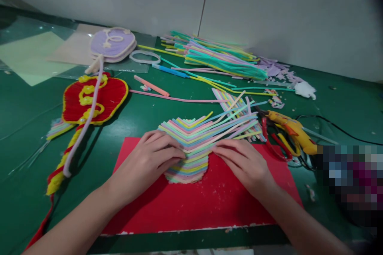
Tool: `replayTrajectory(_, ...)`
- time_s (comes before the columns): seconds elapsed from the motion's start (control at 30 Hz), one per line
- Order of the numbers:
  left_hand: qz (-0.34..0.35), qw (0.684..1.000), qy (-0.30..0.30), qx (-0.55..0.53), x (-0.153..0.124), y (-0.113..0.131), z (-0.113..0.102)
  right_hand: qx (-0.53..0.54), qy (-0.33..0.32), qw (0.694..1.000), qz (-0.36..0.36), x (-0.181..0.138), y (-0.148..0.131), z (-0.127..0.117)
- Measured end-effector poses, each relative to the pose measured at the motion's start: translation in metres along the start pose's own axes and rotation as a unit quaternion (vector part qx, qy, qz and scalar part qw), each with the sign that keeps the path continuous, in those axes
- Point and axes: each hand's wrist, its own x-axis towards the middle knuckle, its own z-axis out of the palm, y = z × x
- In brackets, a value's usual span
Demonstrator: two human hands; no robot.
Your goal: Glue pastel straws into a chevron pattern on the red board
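A fan-shaped piece made of pastel chenille stems laid in V rows (191, 143) lies on a red sheet (209, 203). Its stems stick out long to the right. My left hand (152, 159) rests palm down on the piece's left side, fingers pressed flat on the stems. My right hand (242, 159) lies on the right side, fingertips pressing the stems near the middle. Neither hand lifts anything.
A red and yellow fan (95, 99) and a purple fan (113, 44) lie at the left. Loose coloured stems (218, 57) are heaped at the back. A yellow glue gun (291, 129) and red-handled scissors (273, 139) lie to the right on the green table (30, 127).
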Motion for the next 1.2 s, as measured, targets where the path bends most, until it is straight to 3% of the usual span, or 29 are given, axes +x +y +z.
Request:
replayTrajectory(0.1, -0.005, 1.0, 0.0, 0.002, 0.0, 0.001, -0.001, -0.056, -0.014, 0.998, 0.035, -0.007, -0.015, -0.001)
replayTrajectory(0.23, -0.003, 1.0, 0.005, 0.008, 0.0, 0.001, -0.002, -0.145, -0.06, 0.987, 0.027, -0.016, -0.035, 0.002)
replayTrajectory(0.47, -0.012, 1.0, 0.007, 0.009, -0.001, 0.001, 0.0, -0.155, -0.173, 0.972, 0.026, -0.025, -0.045, 0.012)
replayTrajectory(1.2, -0.045, 0.999, 0.018, -0.023, 0.005, 0.0, 0.008, -0.169, -0.184, 0.968, 0.028, -0.026, -0.047, 0.013)
